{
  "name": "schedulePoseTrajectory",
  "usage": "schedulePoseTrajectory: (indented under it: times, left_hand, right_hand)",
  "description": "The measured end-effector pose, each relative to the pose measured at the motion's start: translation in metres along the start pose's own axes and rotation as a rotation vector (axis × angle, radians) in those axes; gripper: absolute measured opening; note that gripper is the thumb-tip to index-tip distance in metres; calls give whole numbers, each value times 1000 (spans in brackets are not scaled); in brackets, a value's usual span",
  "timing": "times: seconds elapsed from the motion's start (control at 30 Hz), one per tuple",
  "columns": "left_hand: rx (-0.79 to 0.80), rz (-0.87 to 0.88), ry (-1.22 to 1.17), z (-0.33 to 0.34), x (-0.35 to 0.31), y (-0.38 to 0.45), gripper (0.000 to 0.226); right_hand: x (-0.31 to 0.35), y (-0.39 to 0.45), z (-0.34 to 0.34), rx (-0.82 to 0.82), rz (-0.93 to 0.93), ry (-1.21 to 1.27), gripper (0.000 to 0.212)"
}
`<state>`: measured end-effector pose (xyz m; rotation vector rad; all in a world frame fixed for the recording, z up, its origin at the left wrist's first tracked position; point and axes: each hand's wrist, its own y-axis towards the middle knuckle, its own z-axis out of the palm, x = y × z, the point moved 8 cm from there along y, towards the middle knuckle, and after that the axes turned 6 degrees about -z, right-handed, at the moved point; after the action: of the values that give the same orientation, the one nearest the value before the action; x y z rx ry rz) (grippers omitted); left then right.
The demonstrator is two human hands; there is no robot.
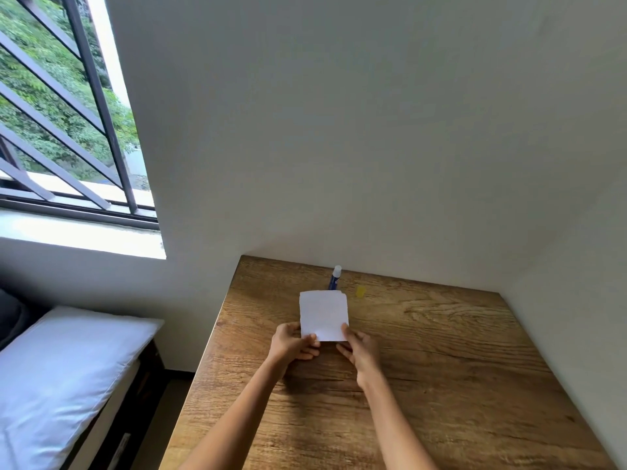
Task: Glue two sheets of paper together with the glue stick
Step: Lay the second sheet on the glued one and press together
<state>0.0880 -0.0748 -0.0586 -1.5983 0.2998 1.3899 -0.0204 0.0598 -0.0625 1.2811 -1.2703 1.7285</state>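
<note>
Both hands pinch the paper's [324, 315] near edge: left hand [294, 344] at its left corner, right hand [359, 347] at its right. Looks like aligning; square edges before pressing. Beyond the grip: one uncapped glue stick [334, 278], one yellow cap [360, 292]. Second sheet: cannot tell, only one outline visible.

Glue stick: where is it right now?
Head view: the glue stick stands at the table's far edge by the wall, just behind the paper, left of a small yellow piece.
</note>
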Motion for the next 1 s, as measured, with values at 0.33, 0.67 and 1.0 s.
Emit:
schedulePoseTrajectory:
  times: [0.33,0.67,1.0]
  left_hand:
    - [-79,-30,-146,26,9,1,13]
    - [143,-205,12,32,10,-3,8]
    - [181,-197,55,30,6,0,26]
  right_hand:
    - [-11,-20,27,-154,-24,164,15]
    - [15,25,2,34,27,123,19]
    - [25,33,-13,65,-50,94,30]
